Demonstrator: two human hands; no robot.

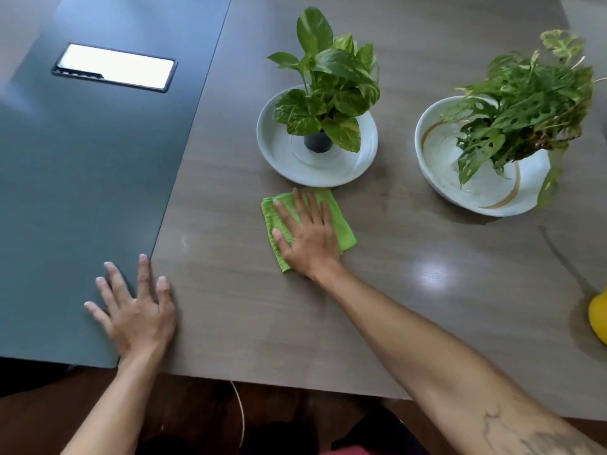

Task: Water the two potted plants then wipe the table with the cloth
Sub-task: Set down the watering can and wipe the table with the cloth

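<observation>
A folded green cloth (pixel 341 221) lies on the brown table (pixel 410 290) just in front of the left plant's dish. My right hand (pixel 307 234) presses flat on the cloth, fingers spread. My left hand (pixel 138 310) rests flat and empty on the table's near edge, across the seam with the dark panel. A pothos plant (pixel 328 83) in a small dark pot stands in a white dish (pixel 282 159). To its right, a holey-leaved plant (pixel 522 103) leans in a white bowl (pixel 437 159) with brown swirls.
A dark grey-blue panel (pixel 82 175) covers the table's left part, with a rectangular glossy hatch (pixel 115 67) set in it. A yellow object (pixel 598 318) pokes in at the right edge. The table's near edge runs along the bottom, with floor and a cord below.
</observation>
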